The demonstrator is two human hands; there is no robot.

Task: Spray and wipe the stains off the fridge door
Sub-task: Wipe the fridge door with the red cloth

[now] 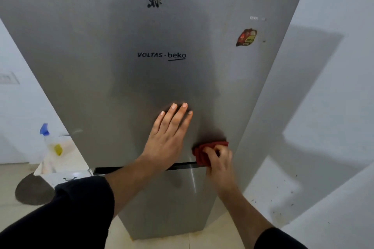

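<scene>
On the fridge door point(125, 79), the left hand point(169, 137) lies flat, fingers spread, grasping nothing. Just right of it and slightly lower, the right hand point(219, 160) clenches a red cloth point(204, 152) against the door near the handle slot point(182, 166). Far left of both hands stands a spray bottle point(48, 139).

Even, dimmish indoor light from behind the viewer casts soft shadows on the fridge door point(121, 46) and right wall point(334, 87). Wide-angle distortion bends the edges; detail is slightly soft.
</scene>
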